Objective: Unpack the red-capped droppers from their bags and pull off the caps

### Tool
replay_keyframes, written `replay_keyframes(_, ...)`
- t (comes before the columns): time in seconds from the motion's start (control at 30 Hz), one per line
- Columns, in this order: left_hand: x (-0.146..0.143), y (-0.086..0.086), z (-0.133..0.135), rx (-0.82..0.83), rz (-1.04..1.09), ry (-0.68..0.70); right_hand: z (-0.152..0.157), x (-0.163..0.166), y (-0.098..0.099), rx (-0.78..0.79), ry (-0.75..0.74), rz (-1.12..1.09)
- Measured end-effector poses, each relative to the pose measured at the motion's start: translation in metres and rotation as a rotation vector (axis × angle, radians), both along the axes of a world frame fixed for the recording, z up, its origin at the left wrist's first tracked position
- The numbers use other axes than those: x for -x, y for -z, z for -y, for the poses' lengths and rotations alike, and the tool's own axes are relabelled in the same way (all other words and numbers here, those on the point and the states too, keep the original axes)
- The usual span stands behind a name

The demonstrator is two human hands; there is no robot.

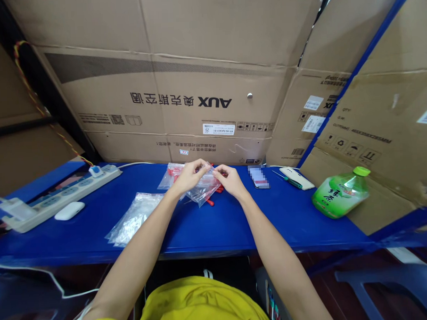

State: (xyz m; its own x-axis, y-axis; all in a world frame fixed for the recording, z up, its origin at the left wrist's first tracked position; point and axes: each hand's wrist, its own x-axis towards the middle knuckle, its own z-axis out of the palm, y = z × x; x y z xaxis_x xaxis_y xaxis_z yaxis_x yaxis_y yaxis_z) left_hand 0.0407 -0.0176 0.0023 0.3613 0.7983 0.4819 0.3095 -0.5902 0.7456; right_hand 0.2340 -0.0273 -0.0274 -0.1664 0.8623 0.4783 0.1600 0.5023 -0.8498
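Note:
My left hand (193, 174) and my right hand (230, 179) pinch the top edge of a clear plastic bag (201, 192) between them, above the blue table. Through and beside the bag, several red-handled items (210, 202) show on the table; their exact kind is hard to make out. Behind my left hand lies another clear bag (166, 178) with red pieces in or under it. A stack of flat clear plastic bags (136, 217) rests to the left, partly hidden by my left forearm.
On the left are a white power strip (62, 197) and a white earbud case (70, 211). A phone (259, 177), a green screwdriver (293, 182), a pale flat object (299, 177) and a green tea bottle (340, 194) are on the right. Cardboard (181, 76) walls the back.

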Motion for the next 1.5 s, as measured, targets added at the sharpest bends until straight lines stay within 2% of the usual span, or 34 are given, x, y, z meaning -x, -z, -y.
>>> replay_keyframes(0.2, 0.0006, -0.0005, 0.0011, 0.007, -0.044, 0.086, 0.0018, -0.0009, -0.0015, -0.017, 0.010, 0.004)
replay_keyframes(0.4, 0.0033, -0.0070, 0.0047, -0.020, -0.006, 0.010, 0.0006, 0.0002, -0.0027, 0.028, 0.000, -0.067)
replay_keyframes(0.7, 0.0021, -0.0076, 0.0069, 0.080, 0.031, 0.073, 0.0031, 0.0009, -0.0039, 0.022, -0.022, -0.065)
replay_keyframes(0.93, 0.0037, -0.0074, 0.0044, 0.107, 0.096, -0.034, -0.0008, -0.0015, -0.0009, 0.068, 0.001, -0.114)
replay_keyframes(1.2, 0.0031, -0.0052, 0.0033, 0.147, 0.114, 0.003, 0.0005, -0.0040, -0.0032, 0.068, 0.019, -0.108)
replay_keyframes(1.5, 0.0061, -0.0064, 0.0045, 0.214, 0.188, -0.086, 0.0025, -0.0039, -0.0038, 0.078, -0.003, -0.182)
